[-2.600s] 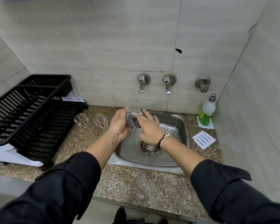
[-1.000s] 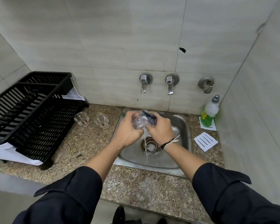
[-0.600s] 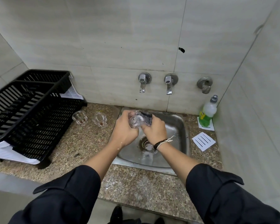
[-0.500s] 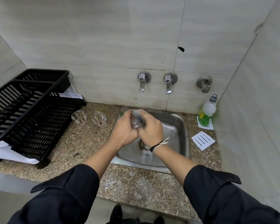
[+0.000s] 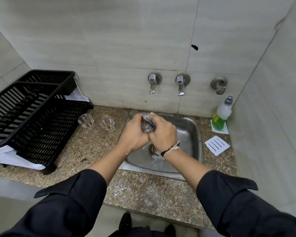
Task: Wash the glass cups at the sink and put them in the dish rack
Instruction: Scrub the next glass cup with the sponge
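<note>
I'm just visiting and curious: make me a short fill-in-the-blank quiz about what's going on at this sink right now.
1. Both hands hold one glass cup above the ____.
2. The number of glass cups standing on the counter beside the dish rack is ____.
3. The liquid in the soap bottle is coloured ____.

Missing words: sink; two; green

Looks like a small kitchen wash-up nook. Steel sink (image 5: 191, 134) under the hands, dish rack (image 5: 29, 117) to their left, tiled walls (image 5: 109, 40) behind.
</note>
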`<state>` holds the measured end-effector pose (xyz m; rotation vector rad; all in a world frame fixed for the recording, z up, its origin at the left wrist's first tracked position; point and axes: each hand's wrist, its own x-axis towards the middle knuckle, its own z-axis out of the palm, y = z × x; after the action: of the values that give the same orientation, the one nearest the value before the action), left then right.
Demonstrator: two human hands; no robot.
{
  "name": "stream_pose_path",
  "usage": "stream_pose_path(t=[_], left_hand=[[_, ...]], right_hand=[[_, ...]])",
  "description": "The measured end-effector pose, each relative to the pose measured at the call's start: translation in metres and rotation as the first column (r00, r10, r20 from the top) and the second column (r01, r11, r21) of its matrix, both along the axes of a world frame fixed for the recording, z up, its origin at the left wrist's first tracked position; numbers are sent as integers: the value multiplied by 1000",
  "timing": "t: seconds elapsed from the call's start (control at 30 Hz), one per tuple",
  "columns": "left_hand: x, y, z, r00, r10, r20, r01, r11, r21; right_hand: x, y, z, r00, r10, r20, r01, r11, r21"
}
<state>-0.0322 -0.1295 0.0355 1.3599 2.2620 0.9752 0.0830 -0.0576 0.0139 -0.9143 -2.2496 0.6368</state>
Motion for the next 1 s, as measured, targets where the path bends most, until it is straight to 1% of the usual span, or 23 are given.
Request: stream_pose_path(t=[0.03,0.07,0.1,0.17,0.2,0.23,0.33,0.37,0.4,0.5,0.53,0.57,0.63,0.67,0.7,0.8,0.9,0.93,1.0], left_hand=[[1,1,0,999,25,19,-26,1000,9],[0,1,-1,997,60,42,-61,998,22],[-3,1,-1,994,85,62,-87,996,30],[-7,1,-3,994,89,61,-91,996,26],[-8,0,-4,996,79,48,-80,997,21],[-6,1,-5,997,70,45,-70,997,18],[2,2,-8,996,62,71,-64,998,19],[2,2,-10,995,64,73,-66,997,28],[1,1,-11,994,72,80,-75,997,30],[-3,-3,-12,989,110,102,-113,993,32],[-2,-4,-12,989,113,100,-117,992,36],[1,-4,-12,989,105,105,-110,993,48],[6,-3,-13,986,91,138,-103,991,88],[5,-3,-13,982,96,165,-114,988,104],[2,-4,-15,975,108,196,-133,984,119],[-8,-9,-19,961,137,241,-170,977,126],[-1,-14,-25,945,134,299,-191,966,173],[5,-15,-26,939,131,319,-198,962,190],[11,-14,-25,919,142,367,-235,946,225]], right_hand=[[-3,4,6,1000,-4,-10,4,999,-32],[-5,5,10,1000,5,-15,-5,1000,-26],[-5,4,11,1000,28,-11,-28,999,20],[-1,-3,3,994,107,13,-108,979,174],[2,-6,0,990,134,32,-138,964,227],[3,-6,0,989,138,52,-146,959,244],[-4,6,8,992,61,114,-82,980,184],[-5,8,10,989,68,134,-90,982,166],[-4,7,13,987,91,133,-112,981,160],[7,-3,7,990,130,55,-138,971,194],[9,-6,6,993,108,37,-113,980,166],[9,-6,6,997,65,27,-68,993,98],[2,-1,14,999,-35,5,35,991,-126],[-2,3,18,998,-60,-13,56,972,-227],[-4,3,22,998,-60,-37,47,957,-286],[-1,-8,24,993,-39,-108,-2,934,-358],[0,-15,23,989,-91,-116,33,903,-428],[-4,-12,23,986,-129,-107,62,874,-482],[-9,-4,21,976,-200,-90,104,783,-613]])
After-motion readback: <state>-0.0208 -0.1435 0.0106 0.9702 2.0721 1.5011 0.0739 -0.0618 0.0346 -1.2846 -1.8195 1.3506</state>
